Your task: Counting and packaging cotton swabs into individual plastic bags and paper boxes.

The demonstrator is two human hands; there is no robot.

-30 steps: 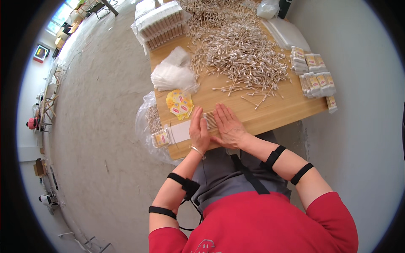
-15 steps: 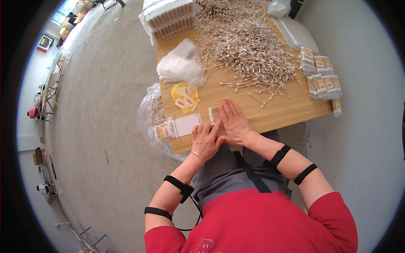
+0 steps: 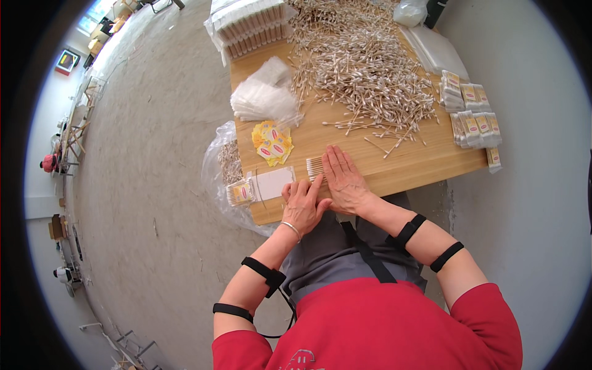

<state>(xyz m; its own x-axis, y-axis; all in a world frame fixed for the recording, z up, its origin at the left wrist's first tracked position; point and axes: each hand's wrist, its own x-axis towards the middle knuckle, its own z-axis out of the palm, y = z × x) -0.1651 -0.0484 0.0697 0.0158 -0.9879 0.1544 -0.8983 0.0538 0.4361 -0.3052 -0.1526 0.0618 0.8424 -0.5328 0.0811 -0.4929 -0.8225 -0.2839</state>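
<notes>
A short row of cotton swabs (image 3: 315, 168) lies side by side near the table's front edge. My right hand (image 3: 345, 182) rests flat along the right side of the row, fingers stretched out together and partly covering it. At the row's lower end is my left hand (image 3: 301, 202), its index finger extended to touch the swabs and the other fingers loosely bent. Just left of that hand lies a white card (image 3: 275, 183). Beside the card, at the table's left corner, sits a clear packet of swabs with a yellow label (image 3: 240, 192).
A large heap of loose cotton swabs (image 3: 376, 74) covers the table's far part. Yellow labels (image 3: 272, 143) and thin white bags (image 3: 265, 95) lie at the left. Filled packets (image 3: 475, 126) stand stacked at the right edge by the wall. Packed bundles (image 3: 253, 31) sit far left.
Almost nothing differs. Both hands stay at the swab row, and the whole view has shifted very slightly.
</notes>
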